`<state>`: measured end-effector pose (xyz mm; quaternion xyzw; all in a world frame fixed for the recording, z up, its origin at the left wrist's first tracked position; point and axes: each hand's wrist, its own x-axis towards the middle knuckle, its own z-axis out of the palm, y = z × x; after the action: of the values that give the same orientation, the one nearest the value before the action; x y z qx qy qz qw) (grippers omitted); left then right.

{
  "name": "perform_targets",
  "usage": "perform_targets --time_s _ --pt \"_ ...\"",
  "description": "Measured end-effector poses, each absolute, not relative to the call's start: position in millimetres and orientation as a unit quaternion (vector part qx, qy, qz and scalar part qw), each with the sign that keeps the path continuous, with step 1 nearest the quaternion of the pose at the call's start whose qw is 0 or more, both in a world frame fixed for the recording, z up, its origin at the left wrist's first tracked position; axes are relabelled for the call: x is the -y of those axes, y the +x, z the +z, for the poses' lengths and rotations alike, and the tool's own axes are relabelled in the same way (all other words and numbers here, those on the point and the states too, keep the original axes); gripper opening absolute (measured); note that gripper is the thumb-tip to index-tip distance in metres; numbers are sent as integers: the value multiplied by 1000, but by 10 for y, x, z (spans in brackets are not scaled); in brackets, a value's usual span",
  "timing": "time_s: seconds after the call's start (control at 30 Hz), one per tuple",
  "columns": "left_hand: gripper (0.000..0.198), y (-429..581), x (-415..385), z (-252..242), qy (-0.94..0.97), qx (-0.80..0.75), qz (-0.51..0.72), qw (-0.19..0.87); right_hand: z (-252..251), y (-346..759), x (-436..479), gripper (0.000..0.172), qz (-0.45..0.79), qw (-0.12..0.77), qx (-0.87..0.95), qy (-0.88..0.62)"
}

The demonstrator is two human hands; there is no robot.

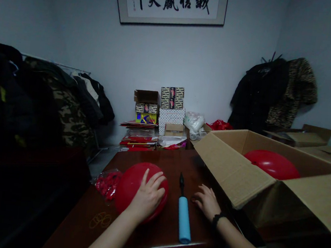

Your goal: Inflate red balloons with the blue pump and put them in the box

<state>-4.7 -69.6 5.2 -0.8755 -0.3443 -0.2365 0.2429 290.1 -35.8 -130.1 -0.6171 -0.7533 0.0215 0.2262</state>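
Clock centred on the red balloon (129, 186), 12 pointing away from us.

The balloon is inflated and sits on the near part of the dark table (179, 162). Our left hand (149, 192) lies over its near right side, fingers spread rather than clenched; we judge this is to stop a round, light thing rolling. How firmly it presses, we cannot tell.

At 9 o'clock, just beside it: a clear packet of red pieces (108, 183), probably uninflated balloons. At 8: loose rubber bands (100, 220). Both lie on the left hand's side, presumably for easy picking.

At 4 o'clock: the blue hand pump (184, 219), lying between our hands, its thin black end towards 12. We take this as set down within reach of either hand.

At 3: our right hand (207, 203), lowered near the table, fingers loosely bent; we see nothing grasped, though its palm is hidden.

Near 2, well apart: an open carton (234, 172) with another red balloon (272, 164) inside; its walls likely keep that one from drifting off.

At 12, beyond the table: stacked boxes (170, 118), apparently stored out of the way.
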Motion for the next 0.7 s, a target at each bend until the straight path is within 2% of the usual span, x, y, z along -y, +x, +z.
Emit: perform_targets --time_s 0.33,0.7 --pt "13 37 762 -37 -878 346 -269 194 -1588 3286 341 17 24 179 745 -642" --pt "14 62 792 -47 -881 346 -275 170 -1678 3323 73 17 51 195 709 -676"
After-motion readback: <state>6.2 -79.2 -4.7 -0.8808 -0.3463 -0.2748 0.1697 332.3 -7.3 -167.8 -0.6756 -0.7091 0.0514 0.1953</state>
